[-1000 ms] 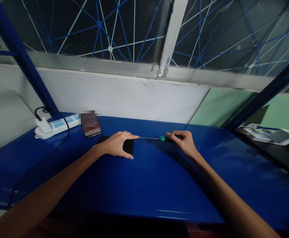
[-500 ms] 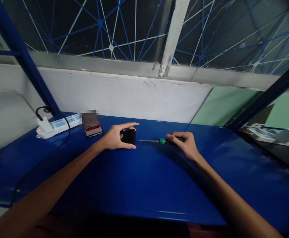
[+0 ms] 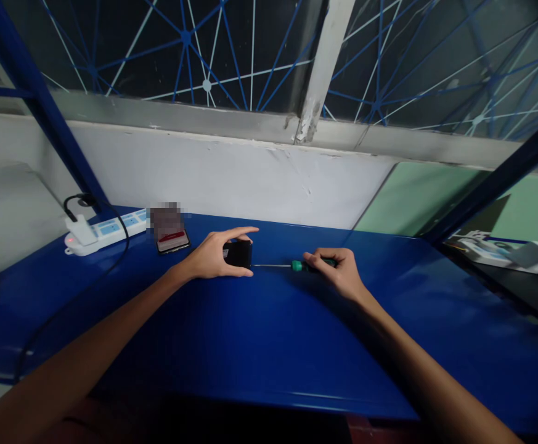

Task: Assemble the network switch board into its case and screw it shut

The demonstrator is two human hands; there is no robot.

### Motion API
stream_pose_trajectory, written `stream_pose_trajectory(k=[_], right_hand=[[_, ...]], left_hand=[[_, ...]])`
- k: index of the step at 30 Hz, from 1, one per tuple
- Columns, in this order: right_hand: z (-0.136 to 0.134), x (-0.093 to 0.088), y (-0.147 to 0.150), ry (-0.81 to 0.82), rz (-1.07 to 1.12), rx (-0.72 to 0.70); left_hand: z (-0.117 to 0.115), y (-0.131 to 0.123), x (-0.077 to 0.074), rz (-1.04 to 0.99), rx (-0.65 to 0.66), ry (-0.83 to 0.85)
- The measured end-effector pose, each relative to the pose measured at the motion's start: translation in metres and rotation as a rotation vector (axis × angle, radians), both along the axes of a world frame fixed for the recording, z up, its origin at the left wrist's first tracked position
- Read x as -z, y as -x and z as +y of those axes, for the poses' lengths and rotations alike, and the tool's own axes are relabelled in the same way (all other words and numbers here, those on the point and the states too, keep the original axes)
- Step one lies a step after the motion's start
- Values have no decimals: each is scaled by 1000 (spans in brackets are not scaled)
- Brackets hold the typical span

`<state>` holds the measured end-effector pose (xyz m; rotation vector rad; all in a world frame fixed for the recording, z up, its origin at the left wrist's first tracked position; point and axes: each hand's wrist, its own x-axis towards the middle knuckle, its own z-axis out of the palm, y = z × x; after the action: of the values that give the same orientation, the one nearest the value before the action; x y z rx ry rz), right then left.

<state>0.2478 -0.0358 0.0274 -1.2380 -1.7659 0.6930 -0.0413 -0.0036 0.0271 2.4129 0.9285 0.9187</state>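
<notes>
Blue tabletop (image 3: 269,345) carries one small black box (image 3: 238,253), one green-handled screwdriver (image 3: 291,266), one phone (image 3: 172,240) and one white power strip (image 3: 105,230). Left hand (image 3: 213,256) grips the black box between thumb and fingers, standing it on edge. Right hand (image 3: 338,270) is closed around the screwdriver handle; its thin shaft lies level, the tip touching the box's right side, between the two hands.

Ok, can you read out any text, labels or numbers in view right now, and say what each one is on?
None can be read.
Phone behind the left hand: top part pixelated, red strip below it too small to read.
Power strip: blue socket panels, no legible marking.
Black device and screwdriver in the right hand: no visible lettering.
Papers at right: print blurred.
</notes>
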Motion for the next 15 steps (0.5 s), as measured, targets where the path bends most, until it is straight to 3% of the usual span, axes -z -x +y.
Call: stream_pose_trajectory(k=[9, 15], right_hand=[[-3, -6, -1, 47, -48, -32], [1, -8, -6, 182, 25, -208]], left_hand=[[-1, -2, 4, 29, -54, -10], [3, -2, 13, 132, -92, -59]])
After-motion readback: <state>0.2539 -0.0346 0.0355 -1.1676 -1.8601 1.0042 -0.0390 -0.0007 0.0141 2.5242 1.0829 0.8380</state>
